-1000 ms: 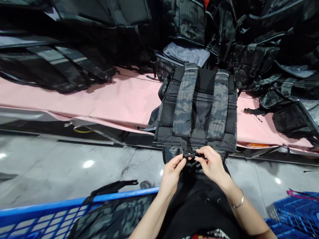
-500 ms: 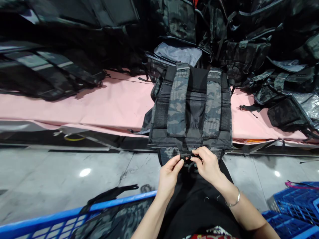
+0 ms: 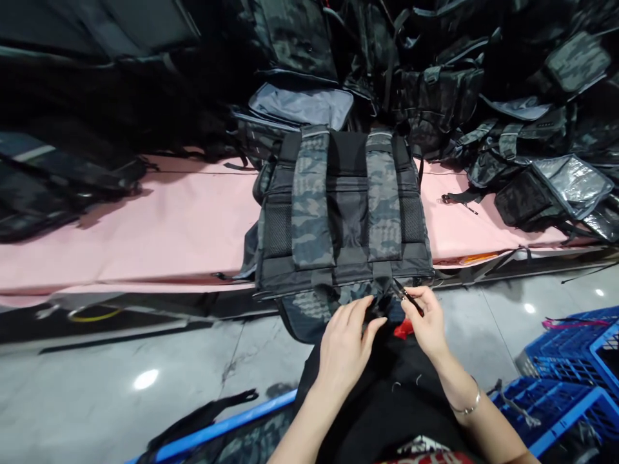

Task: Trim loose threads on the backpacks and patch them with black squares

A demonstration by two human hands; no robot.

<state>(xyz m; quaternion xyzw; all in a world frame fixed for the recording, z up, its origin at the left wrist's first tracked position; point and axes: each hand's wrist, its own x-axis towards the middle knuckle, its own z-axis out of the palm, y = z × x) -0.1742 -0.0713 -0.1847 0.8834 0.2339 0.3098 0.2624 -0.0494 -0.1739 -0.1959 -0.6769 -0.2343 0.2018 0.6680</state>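
A camouflage backpack [image 3: 348, 212] lies on the pink-covered table with its two shoulder straps facing up and its lower end over the front edge. Beneath that end, my left hand [image 3: 345, 338] is closed around black webbing strap [image 3: 382, 298]; its fingertips are partly hidden in the dark fabric. My right hand [image 3: 428, 322] grips small dark thread snips [image 3: 410, 300], their pointed end against the bag's lower edge by the right shoulder strap. Something red [image 3: 403, 329] hangs just below the right fingers.
More dark camouflage bags [image 3: 435, 96] are heaped along the back of the pink table [image 3: 193, 225]. An open silver-lined bag [image 3: 570, 183] sits at the right. Blue plastic crates [image 3: 570, 341] stand on the floor at the lower right, and another blue rim [image 3: 232, 422] at the lower left.
Dark snips and a red item now show at my right hand, which has moved right from the strap end. My left hand has turned over the strap. The view has shifted right.
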